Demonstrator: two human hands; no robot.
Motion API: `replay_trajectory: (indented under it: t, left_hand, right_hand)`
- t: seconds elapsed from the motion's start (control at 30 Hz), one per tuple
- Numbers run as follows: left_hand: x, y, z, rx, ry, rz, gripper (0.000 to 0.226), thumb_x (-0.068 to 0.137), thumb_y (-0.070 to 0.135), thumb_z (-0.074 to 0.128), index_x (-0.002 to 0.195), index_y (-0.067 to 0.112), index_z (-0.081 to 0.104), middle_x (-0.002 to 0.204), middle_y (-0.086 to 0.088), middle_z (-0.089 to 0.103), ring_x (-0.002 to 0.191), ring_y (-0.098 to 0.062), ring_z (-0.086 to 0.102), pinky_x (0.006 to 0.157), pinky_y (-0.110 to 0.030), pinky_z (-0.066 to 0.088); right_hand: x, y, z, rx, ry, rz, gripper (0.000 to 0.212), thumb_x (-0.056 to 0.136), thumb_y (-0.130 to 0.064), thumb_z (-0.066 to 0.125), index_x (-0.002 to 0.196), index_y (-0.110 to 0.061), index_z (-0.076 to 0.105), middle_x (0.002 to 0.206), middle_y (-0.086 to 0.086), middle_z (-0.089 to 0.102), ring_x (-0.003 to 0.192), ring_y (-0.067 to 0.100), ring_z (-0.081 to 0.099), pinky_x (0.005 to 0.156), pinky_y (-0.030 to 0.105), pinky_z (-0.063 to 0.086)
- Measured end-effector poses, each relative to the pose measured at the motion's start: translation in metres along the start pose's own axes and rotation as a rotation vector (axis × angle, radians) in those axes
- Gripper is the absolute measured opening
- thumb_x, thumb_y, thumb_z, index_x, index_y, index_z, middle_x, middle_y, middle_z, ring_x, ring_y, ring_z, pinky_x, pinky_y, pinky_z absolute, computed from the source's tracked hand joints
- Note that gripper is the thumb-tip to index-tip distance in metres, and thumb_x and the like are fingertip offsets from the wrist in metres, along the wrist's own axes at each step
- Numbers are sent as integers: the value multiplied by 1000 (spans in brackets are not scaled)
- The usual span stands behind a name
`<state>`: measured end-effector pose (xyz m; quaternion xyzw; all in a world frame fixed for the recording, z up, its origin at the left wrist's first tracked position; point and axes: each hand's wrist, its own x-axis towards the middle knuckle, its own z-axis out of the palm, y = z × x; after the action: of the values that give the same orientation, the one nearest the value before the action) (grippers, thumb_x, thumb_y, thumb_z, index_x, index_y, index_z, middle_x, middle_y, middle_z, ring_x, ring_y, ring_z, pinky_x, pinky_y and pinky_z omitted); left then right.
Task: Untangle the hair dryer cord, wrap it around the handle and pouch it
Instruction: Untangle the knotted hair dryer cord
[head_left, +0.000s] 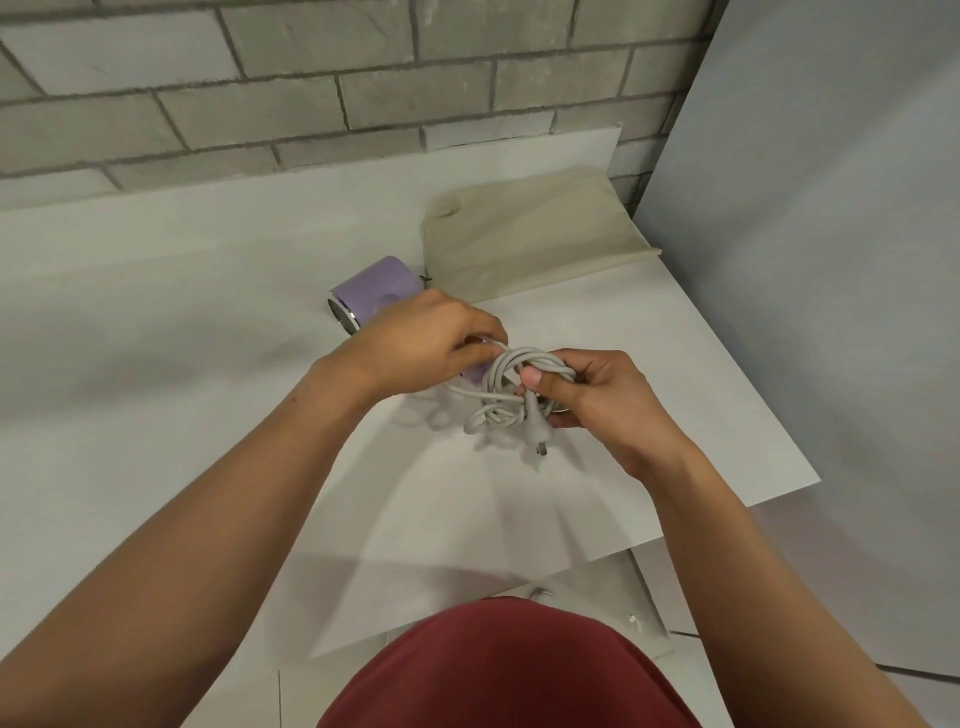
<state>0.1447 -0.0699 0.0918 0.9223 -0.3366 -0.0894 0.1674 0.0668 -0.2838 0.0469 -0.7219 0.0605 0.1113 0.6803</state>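
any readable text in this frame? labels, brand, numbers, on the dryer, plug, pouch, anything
None readable.
Hair dryer: lilac barrel, no brand or label shows on the side facing the camera.
Cord and plug: plain grey-white, any moulded marks too small to tell.
Pouch: plain beige cloth, no print or tag in view.
Table and brick wall: no signs or numbers.
Left hand covers the dryer's handle, so any label there is hidden.

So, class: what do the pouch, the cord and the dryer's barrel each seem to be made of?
Pouch: beige woven cloth, matte, judging by its soft folds and creases.
Cord: pale grey rubber or plastic sheath, smooth and slightly glossy; it bends into loose loops.
Dryer barrel: lilac plastic, satin sheen, probably; its end ring looks like chromed metal, being mirror-bright.
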Motion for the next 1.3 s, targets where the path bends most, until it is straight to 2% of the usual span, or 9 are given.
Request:
replay_trajectory:
  t: [0.17, 0.3, 0.43, 0.53, 0.8, 1.0, 1.07, 1.2, 1.3]
  left_hand:
    - [-6, 3, 14, -110, 256, -185, 30, 106, 47, 45, 103, 28, 68, 84, 12, 77, 83, -20, 68, 75, -43, 55]
    - [-8, 8, 21, -121, 271, -243, 28, 107, 44, 44, 99, 28, 66, 80, 8, 74, 76, -26, 65, 72, -45, 56]
    - [-8, 11, 24, -241, 302, -292, 27, 107, 36, 45, 125, 34, 65, 69, 8, 71, 71, -26, 65, 74, -45, 59]
    - [-8, 12, 23, -369, 311, -312, 28, 106, 30, 45, 124, 37, 66, 57, 9, 68, 55, -19, 68, 67, -41, 61]
    - [-8, 14, 18, -726, 273, -454, 13, 98, 25, 55, 90, 21, 65, 68, -3, 72, 53, -13, 68, 49, -29, 52]
    - [-9, 11, 16, -772, 301, -384, 12, 101, 30, 63, 95, 23, 73, 54, 6, 66, 43, -1, 55, 42, -14, 40]
    - [-11, 11, 17, -846, 398, -402, 12, 102, 25, 61, 98, 21, 72, 53, 9, 61, 44, -5, 53, 45, -19, 41]
    - [-22, 3, 17, -1089, 622, -491, 12, 104, 12, 52, 101, 13, 63, 66, 2, 60, 52, -16, 46, 49, -28, 41]
    - [-43, -3, 19, -1332, 620, -495, 13, 107, 10, 46, 100, 17, 55, 76, -5, 70, 59, -19, 56, 54, -29, 50]
  right_hand:
    - [-1, -5, -2, 108, 6, 20, 17, 101, -30, 70, 107, -20, 82, 108, 12, 79, 101, 24, 77, 80, 28, 62]
    - [1, -5, -3, 120, -5, 36, 17, 102, -28, 69, 107, -18, 82, 100, 12, 78, 93, 21, 75, 81, 31, 61]
    - [-1, -8, -7, 154, -92, 7, 22, 97, -32, 72, 116, -23, 78, 109, 7, 76, 102, 19, 75, 86, 32, 61]
    - [-4, -7, -7, 92, -122, -65, 36, 89, -20, 83, 122, -29, 76, 119, 0, 77, 106, 23, 77, 84, 31, 63]
    - [-4, -2, 1, 48, -22, -123, 29, 98, -11, 74, 117, -32, 79, 110, -1, 81, 100, 20, 79, 79, 30, 65]
    - [-6, 0, 4, 81, -53, -98, 30, 101, -19, 71, 129, -26, 74, 120, -3, 78, 107, 19, 77, 84, 33, 64]
    - [-7, -1, 5, 88, -31, -102, 28, 102, -22, 70, 128, -31, 75, 122, -7, 77, 107, 16, 77, 83, 31, 64]
    - [-7, -1, 3, 118, 89, -83, 20, 104, -22, 66, 113, -32, 80, 99, 1, 80, 93, 12, 77, 77, 26, 62]
    - [-6, 2, 0, 101, 160, -66, 18, 104, -19, 65, 112, -27, 79, 92, 4, 80, 89, 13, 77, 76, 27, 63]
